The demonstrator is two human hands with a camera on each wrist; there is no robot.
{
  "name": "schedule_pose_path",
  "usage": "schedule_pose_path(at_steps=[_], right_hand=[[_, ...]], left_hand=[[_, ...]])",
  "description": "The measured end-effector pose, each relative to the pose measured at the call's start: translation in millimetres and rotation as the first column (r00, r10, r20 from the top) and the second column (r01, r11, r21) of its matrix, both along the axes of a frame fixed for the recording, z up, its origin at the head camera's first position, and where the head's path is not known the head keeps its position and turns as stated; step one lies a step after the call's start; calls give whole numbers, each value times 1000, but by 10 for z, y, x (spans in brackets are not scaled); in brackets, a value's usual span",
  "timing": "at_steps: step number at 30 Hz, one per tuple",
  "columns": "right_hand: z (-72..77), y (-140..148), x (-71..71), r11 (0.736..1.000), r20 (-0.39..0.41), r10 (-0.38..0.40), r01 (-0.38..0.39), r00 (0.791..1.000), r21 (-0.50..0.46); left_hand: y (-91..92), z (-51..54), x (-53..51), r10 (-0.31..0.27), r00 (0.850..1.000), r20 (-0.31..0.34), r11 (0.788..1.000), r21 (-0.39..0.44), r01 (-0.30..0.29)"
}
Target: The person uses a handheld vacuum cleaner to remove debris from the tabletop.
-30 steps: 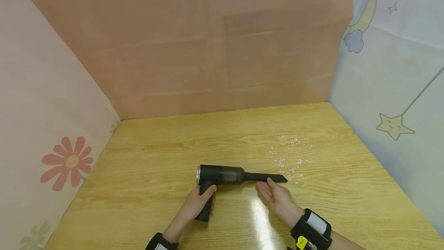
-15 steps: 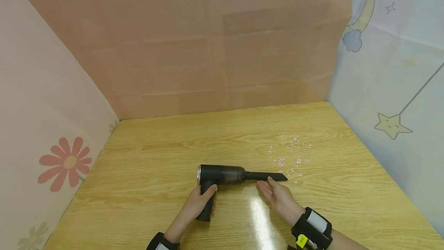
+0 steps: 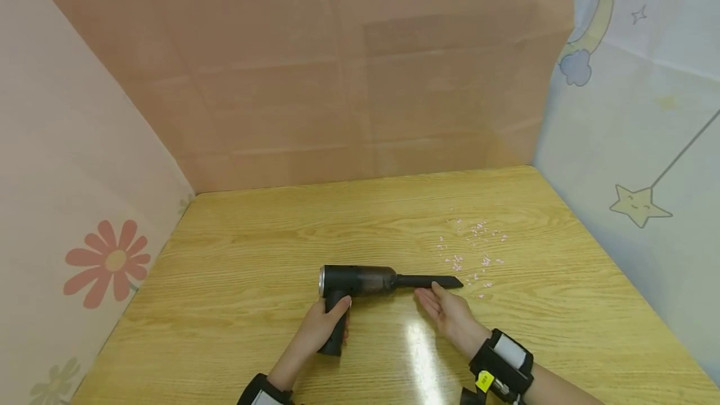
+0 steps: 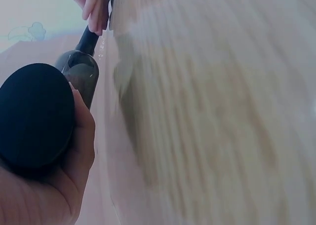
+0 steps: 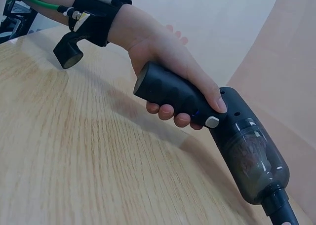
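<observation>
A black handheld vacuum cleaner (image 3: pixel 360 281) with a clear dust cup (image 5: pixel 254 158) lies crosswise in the head view, its slim nozzle (image 3: pixel 416 280) pointing right. My left hand (image 3: pixel 317 327) grips the handle, thumb near the light button (image 5: pixel 212 122). My right hand (image 3: pixel 452 314) supports the nozzle near its tip: the thumb touches its near side and the other fingers extend straight below it. Small pinkish bits (image 3: pixel 486 260) lie scattered on the table beyond and right of the nozzle tip. Something pale shows inside the dust cup.
The wood-grain table (image 3: pixel 270 224) meets an orange-brown backdrop (image 3: pixel 281 111) at the back. A flower-printed panel (image 3: pixel 34 161) stands left and a moon-and-star panel (image 3: pixel 635 124) right. A band with a small camera (image 3: pixel 500 364) is strapped on the right wrist.
The nozzle tip has shifted slightly up and left in the head view, along with my right hand. My left hand keeps its grip on the handle.
</observation>
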State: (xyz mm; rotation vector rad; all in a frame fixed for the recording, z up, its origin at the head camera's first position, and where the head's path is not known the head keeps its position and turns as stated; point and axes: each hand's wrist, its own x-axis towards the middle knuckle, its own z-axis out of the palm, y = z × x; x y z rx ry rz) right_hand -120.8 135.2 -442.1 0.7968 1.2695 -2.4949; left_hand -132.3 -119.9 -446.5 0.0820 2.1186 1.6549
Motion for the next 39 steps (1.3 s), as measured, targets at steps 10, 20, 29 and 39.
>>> schedule_pose_path(at_steps=[10, 20, 29, 39], right_hand=[[-15, 39, -52, 1000, -3, 23, -23, 1000, 15], [11, 44, -104, 1000, 20, 28, -27, 999, -13], [9, 60, -193, 1000, 30, 4, -3, 1000, -27], [15, 52, -233, 1000, 28, 16, -16, 999, -11]], left_hand=[[45, -6, -18, 26, 1000, 12, 1000, -12, -26], [54, -1, -74, 19, 1000, -15, 1000, -15, -20], [71, 6, -107, 22, 1000, 4, 1000, 4, -22], [82, 5, -102, 38, 999, 16, 999, 24, -38]])
